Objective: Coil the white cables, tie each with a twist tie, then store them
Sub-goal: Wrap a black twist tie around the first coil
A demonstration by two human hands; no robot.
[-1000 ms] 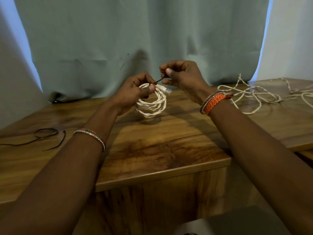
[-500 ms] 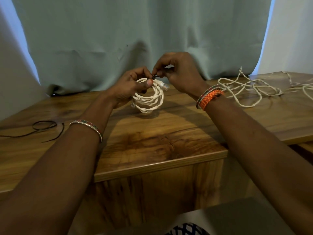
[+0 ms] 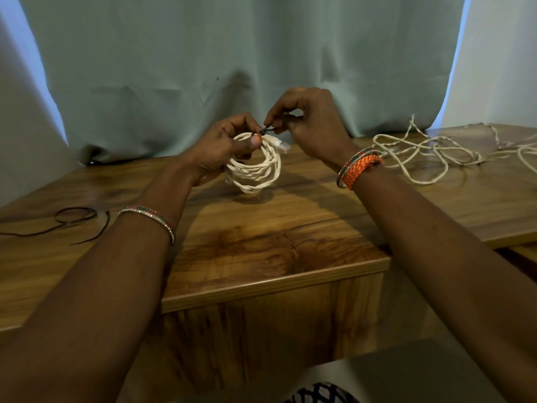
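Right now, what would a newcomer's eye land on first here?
At centre, both hands meet over the coiled white cable: the left hand grips the coil, the right hand pinches a dark twist tie at its top. A loose tangle of white cable sprawls on the wooden table, far right.

The right hand point(image 3: 308, 123) has closed in onto the twist tie point(image 3: 268, 130).
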